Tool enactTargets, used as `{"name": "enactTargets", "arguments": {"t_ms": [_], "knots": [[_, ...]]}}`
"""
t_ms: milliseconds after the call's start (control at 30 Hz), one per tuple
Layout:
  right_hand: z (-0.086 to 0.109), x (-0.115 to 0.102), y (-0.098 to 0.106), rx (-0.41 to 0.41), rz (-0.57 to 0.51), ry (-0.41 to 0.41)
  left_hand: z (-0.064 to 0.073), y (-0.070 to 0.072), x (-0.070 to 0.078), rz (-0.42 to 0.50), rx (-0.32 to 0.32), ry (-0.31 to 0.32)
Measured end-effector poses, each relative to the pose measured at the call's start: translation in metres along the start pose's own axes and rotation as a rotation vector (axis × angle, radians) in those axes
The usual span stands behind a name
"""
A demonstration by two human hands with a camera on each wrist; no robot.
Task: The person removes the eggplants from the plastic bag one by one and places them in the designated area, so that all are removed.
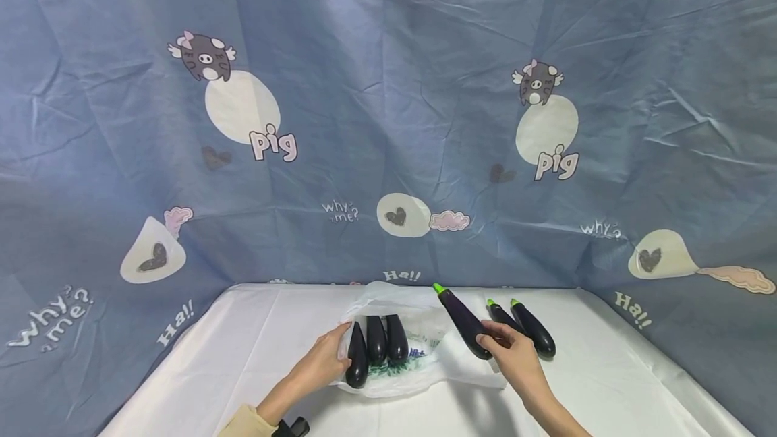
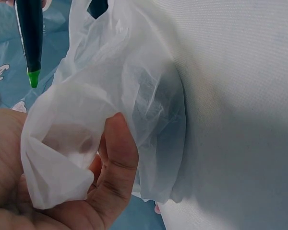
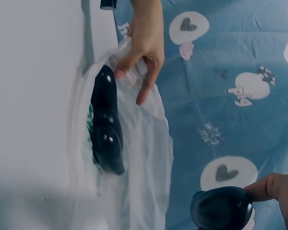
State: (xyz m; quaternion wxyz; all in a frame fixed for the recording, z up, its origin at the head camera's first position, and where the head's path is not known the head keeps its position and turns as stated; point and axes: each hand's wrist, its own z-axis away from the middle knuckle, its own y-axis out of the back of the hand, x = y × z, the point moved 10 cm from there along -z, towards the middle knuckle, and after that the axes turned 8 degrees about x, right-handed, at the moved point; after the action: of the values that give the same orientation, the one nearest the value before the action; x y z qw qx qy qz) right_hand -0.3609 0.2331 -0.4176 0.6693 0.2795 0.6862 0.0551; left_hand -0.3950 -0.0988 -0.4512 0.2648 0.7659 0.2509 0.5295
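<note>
A thin white plastic bag [image 1: 425, 371] lies on the table with three dark purple eggplants [image 1: 376, 342] inside. My left hand [image 1: 330, 356] pinches the bag's left edge, bunching the plastic [image 2: 81, 158] in its fingers. My right hand [image 1: 508, 344] grips a fourth eggplant [image 1: 464, 322] near its rounded end, green stem pointing up and away, just right of the bag's mouth. In the right wrist view the held eggplant's round end [image 3: 223, 208] shows beside my fingers [image 3: 273, 189], with the bagged eggplants [image 3: 105, 129] and the left hand [image 3: 144, 48] beyond.
Two more eggplants [image 1: 534, 330] lie side by side on the white tablecloth [image 1: 607, 369] just right of my right hand. A blue cartoon-printed cloth [image 1: 388, 120] hangs as a backdrop behind and around the table.
</note>
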Motion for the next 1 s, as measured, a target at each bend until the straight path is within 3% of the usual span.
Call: {"name": "enactTargets", "arguments": {"t_ms": [700,1000], "knots": [[-0.043,0.03,0.04,0.073,0.03,-0.02,0.001,0.002,0.002,-0.001,-0.002,-0.008],[-0.067,0.058,0.06,0.171,-0.008,-0.05,0.002,0.002,0.002,-0.001,-0.001,-0.01]]}}
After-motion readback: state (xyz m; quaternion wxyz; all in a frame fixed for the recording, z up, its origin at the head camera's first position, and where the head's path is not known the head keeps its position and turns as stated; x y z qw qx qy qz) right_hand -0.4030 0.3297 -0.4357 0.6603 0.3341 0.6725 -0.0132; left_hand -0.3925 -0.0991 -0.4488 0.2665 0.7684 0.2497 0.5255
